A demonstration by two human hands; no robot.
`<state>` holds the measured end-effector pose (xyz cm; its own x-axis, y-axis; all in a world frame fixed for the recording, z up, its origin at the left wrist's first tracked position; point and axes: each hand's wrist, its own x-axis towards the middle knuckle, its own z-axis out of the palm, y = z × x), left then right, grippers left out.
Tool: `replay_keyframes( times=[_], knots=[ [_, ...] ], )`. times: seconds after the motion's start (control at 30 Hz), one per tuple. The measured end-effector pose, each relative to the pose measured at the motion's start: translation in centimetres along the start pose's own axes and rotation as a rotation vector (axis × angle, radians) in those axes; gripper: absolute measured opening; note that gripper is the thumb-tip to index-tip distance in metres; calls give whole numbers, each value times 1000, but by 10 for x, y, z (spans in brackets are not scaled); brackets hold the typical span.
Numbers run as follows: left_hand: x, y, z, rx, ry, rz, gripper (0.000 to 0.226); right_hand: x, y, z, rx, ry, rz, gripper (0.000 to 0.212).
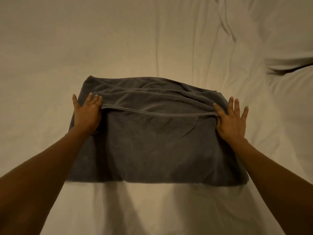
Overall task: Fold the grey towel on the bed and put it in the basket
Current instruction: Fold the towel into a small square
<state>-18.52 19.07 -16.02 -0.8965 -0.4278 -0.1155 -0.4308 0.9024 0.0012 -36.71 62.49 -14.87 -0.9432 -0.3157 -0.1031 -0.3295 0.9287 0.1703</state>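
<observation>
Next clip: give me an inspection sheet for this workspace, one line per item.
Surface: bed sheet, pale, creased at far right.
Job's things: grey towel lies folded over, hemmed edge across its middle; basket not in view.
Clutter: nothing seen.
Grippers: left hand flat on the towel's left side; right hand on its right side, fingers spread, thumb at the hem.
Cables: nothing seen.
Surroundings: a fold of bedding at right.

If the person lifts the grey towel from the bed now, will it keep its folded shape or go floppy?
Probably floppy: the grey towel shows soft wrinkles and a sagging hem. The layers would likely slip apart unless both the left hand and the right hand support them. It looks thick, so perhaps slightly heavy.
</observation>
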Motion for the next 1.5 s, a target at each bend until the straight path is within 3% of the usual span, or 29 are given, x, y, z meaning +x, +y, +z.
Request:
replay_keyframes(
  times=[0.33,0.57,0.7,0.83,0.97,1.1,1.3,1.5],
  knots=[
    [102,12,-24,-2,134,-28,40,92,-9,-14,8,77,8,66],
    [154,10,-47,69,201,-56,33,141,-18,-39,5,175,2,59],
    [168,14,-41,71,180,-110,46,153,-27,-36,-51,180,33,63],
    [151,27,-9,36,99,-43,67,132,-50,-12,21,155,-34,62],
    [97,49,36,-52,-10,93,66,83,-85,25,61,45,-116,59],
    [55,52,75,-57,-99,85,65,58,-92,58,59,-6,-88,58],
    [38,53,76,-183,-129,77,67,52,-84,61,108,-73,-102,60],
    [-38,45,72,-254,-215,105,81,-37,-70,70,205,-110,-146,68]
  ],
)
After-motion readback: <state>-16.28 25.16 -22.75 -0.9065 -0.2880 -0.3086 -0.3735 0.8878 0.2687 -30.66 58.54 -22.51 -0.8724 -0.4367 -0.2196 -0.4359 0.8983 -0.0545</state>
